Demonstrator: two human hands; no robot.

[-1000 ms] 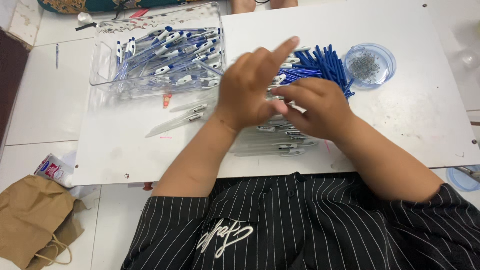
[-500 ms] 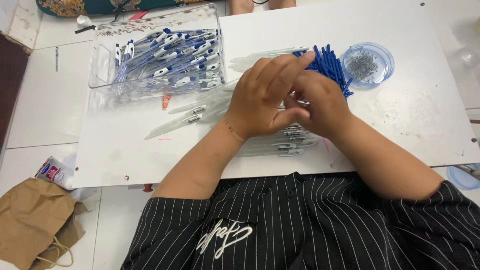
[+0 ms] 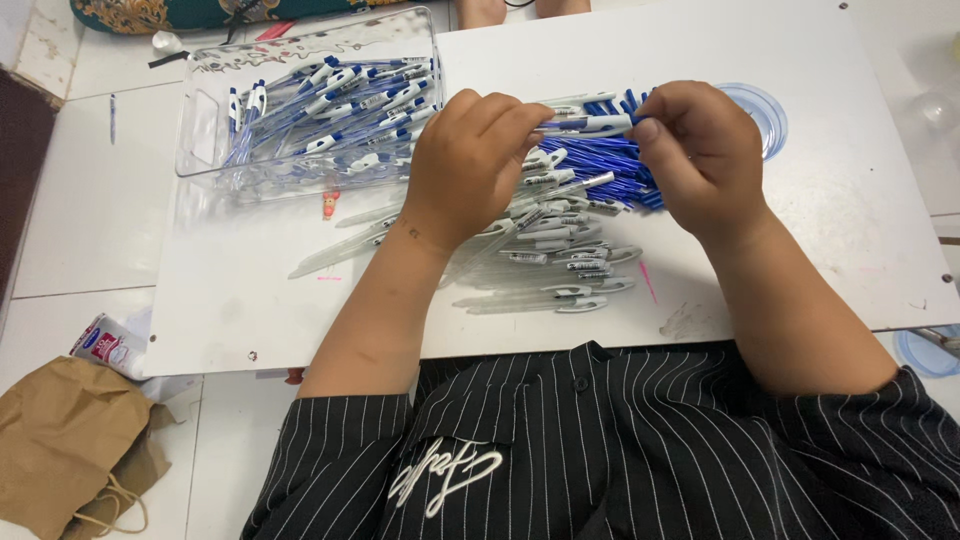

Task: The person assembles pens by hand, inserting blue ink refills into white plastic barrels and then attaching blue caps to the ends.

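My left hand [image 3: 468, 165] and my right hand [image 3: 700, 150] hold one white pen [image 3: 590, 124] between them, level above the white board [image 3: 250, 310]. The left fingers pinch its left end and the right fingers grip its right end. Under the hands lies a pile of clear and white pen barrels [image 3: 555, 265]. A heap of blue pen refills [image 3: 600, 165] lies just behind the barrels, partly hidden by my hands.
A clear plastic tray [image 3: 205, 150] at the back left holds several assembled white-and-blue pens [image 3: 340, 105]. A round clear blue dish [image 3: 765, 115] peeks out behind my right hand. A brown paper bag [image 3: 60, 445] and a small packet [image 3: 105, 345] lie on the floor at left.
My hands were clasped together over the pile; now they have drawn apart and hold a pen stretched between them. The view has shifted slightly.
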